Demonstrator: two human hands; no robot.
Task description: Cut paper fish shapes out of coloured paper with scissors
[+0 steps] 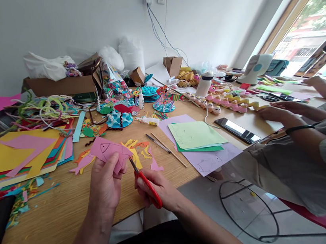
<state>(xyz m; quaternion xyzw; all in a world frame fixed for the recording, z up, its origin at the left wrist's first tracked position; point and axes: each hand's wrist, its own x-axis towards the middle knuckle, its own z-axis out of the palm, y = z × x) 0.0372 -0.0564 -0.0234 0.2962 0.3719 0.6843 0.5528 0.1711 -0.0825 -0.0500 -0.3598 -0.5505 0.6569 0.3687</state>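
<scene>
Between the thumb and fingers of my left hand (106, 183) is a piece of pink paper (108, 149) with a fish outline drawn on it. My right hand (156, 187) grips red-handled scissors (151, 191), whose blade tips meet the right edge of the pink paper. Just behind, yellow and orange paper scraps (138, 153) lie on the wooden table (72, 206). A pink fish cutout (84, 162) rests left of the paper. Some of the drawn outline is hidden by my left thumb.
Stacked coloured paper (13, 153) lies at left. Right of the scraps are a pen (157, 143), a thin stick (169, 151), light green sheets (196, 133) and a phone (237, 130). Paper-fish crafts (119, 117) stand behind. Another person's hand (276, 113) is at the right.
</scene>
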